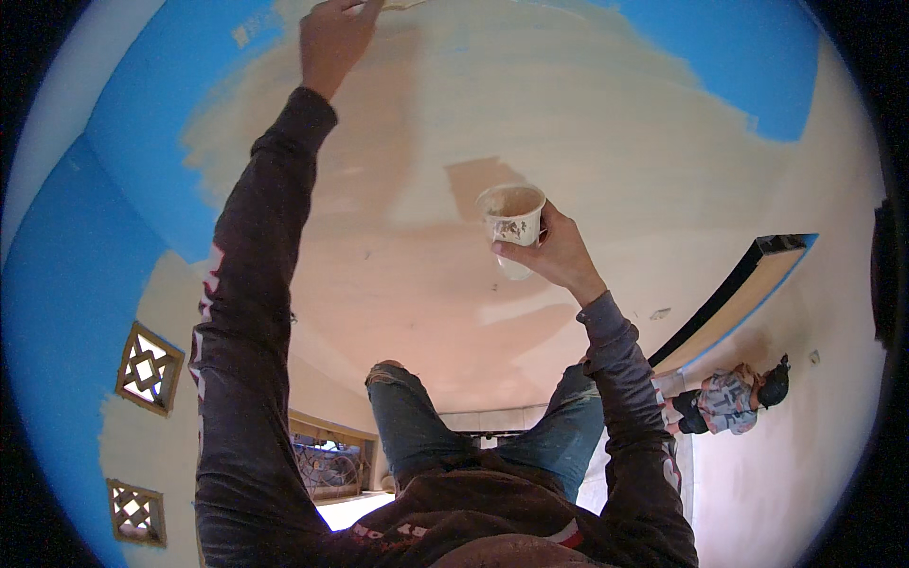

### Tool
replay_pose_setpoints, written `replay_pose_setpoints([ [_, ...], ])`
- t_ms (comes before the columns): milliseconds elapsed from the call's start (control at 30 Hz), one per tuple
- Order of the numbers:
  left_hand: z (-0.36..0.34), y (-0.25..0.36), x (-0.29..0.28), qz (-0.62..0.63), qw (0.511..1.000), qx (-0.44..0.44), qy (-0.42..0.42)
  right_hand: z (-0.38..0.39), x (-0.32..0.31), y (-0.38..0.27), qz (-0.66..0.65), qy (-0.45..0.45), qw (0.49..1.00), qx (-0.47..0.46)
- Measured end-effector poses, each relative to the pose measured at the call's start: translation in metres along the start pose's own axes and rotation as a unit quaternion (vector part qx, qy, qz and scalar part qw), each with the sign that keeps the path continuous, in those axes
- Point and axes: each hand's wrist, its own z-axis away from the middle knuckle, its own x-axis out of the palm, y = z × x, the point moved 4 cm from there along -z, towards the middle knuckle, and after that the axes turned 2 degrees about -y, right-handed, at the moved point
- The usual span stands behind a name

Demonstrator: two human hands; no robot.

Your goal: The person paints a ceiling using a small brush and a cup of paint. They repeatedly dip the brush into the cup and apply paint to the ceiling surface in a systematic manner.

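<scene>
Here, I list what I see from the head camera.
Left hand: my left hand [333, 38] is raised high to the ceiling [398, 123], fingers closed on a thin tool; its tip [402, 6] is cut by the upper edge, so I cannot tell which kind it is.
Right hand: my right hand [554, 251] is clamped around a small paper cup [512, 220], held upright, smeared with beige paint.
Cup place: it is well apart from the left hand, lower and to the right.
Ceiling: mostly beige, with blue paint [142, 104] remaining at the left and the upper right.
Below: my knees in jeans [407, 417]; another person [729, 398] is seen far right.
Wall left: two lattice vent blocks [147, 371].
</scene>
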Motion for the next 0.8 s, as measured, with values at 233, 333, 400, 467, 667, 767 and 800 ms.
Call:
replay_pose_setpoints([
  [233, 0.015, -0.064, -0.052, -0.026, 0.998, -0.049, -0.011, 0.0, 0.0, 0.005, -0.001, -0.003, 1.0, 0.004],
  [333, 0.019, -0.094, -0.066, -0.066, 0.994, -0.085, -0.017, -0.002, -0.001, 0.008, -0.011, -0.003, 1.0, -0.014],
  [400, 0.021, -0.115, -0.076, -0.065, 0.993, -0.099, -0.013, -0.001, 0.0, 0.01, 0.005, -0.007, 1.0, 0.004],
  [467, 0.022, -0.142, -0.089, -0.066, 0.992, -0.106, -0.008, -0.001, 0.0, 0.006, 0.012, -0.012, 1.0, 0.011],
  [667, 0.031, -0.189, -0.109, -0.061, 0.985, -0.158, -0.034, -0.001, -0.001, 0.007, 0.006, -0.004, 1.0, -0.015],
  [767, 0.036, -0.202, -0.119, -0.064, 0.981, -0.181, -0.039, 0.0, -0.002, 0.005, 0.0, -0.003, 1.0, -0.014],
  [800, 0.038, -0.207, -0.122, -0.059, 0.98, -0.187, -0.035, 0.0, -0.002, 0.005, -0.003, -0.007, 1.0, -0.002],
])
